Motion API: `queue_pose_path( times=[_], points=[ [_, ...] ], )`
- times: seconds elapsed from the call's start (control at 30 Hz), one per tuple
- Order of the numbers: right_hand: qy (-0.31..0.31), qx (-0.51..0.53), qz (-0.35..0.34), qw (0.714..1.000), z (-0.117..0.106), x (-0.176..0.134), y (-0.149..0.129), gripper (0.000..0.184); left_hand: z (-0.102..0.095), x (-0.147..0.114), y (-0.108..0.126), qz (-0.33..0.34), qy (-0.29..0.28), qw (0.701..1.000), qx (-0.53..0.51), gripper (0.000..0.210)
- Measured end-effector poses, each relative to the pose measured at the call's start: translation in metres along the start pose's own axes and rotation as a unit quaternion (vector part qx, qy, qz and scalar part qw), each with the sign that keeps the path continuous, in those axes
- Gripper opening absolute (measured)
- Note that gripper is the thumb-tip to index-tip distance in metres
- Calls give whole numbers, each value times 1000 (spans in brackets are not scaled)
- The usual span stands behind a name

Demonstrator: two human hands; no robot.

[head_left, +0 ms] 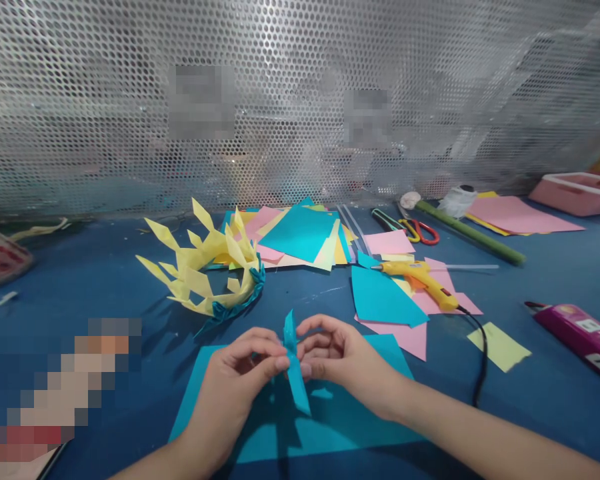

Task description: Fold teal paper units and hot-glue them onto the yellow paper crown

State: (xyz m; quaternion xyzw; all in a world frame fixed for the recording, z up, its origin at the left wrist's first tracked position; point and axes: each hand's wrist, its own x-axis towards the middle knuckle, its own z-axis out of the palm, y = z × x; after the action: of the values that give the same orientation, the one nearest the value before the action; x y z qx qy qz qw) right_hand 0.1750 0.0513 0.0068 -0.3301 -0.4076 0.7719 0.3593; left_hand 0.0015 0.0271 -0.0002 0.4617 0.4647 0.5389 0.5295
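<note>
A folded strip of blue paper (296, 387) stands nearly upright between my two hands, pinched near its middle. My left hand (247, 367) grips it from the left with thumb and forefinger. From the right, the fingertips of my right hand (337, 353) close on the same piece, with some fingers curled behind it. Both hands hover over a flat blue sheet (365, 420) that carries their shadows. Beyond my left hand sits a yellow paper crown (185, 263) with pointed tips and blue folded trim (240, 301) along its front right side.
Behind lies a pile of coloured paper (295, 233). A yellow glue gun (425, 277) rests on paper scraps to the right, its black cord (483, 360) running forward. Scissors (423, 230), a green stick (470, 233), a pink basket (580, 193) and a purple box (585, 333) lie around.
</note>
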Motion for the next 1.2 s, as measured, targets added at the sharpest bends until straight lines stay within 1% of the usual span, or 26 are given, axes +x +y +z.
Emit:
queue_pose_path(
  times=[0.13,0.27,0.43,0.6,0.77,0.97,1.03,1.2],
  points=[
    [-1,32,18,999,1,-3,0,44,-3,0,4,102,0,990,96,14],
    [4,63,22,998,2,-4,0,41,-2,-3,8,189,-7,967,171,21],
    [-9,81,18,997,3,-5,2,42,-3,-6,11,280,-12,934,222,22],
    [-27,81,9,996,2,-8,4,41,-4,-9,13,346,-23,902,256,19],
    [-40,60,-6,997,4,-10,4,40,-3,-13,13,376,-26,885,273,19],
    [-22,14,-60,998,6,-13,1,27,-1,-13,9,359,-15,891,279,19],
    [-20,0,-75,997,7,-15,0,25,0,-13,9,354,-21,891,284,19],
    [-38,-39,-82,995,8,-18,2,25,3,-15,13,364,-19,882,298,21]
  ],
)
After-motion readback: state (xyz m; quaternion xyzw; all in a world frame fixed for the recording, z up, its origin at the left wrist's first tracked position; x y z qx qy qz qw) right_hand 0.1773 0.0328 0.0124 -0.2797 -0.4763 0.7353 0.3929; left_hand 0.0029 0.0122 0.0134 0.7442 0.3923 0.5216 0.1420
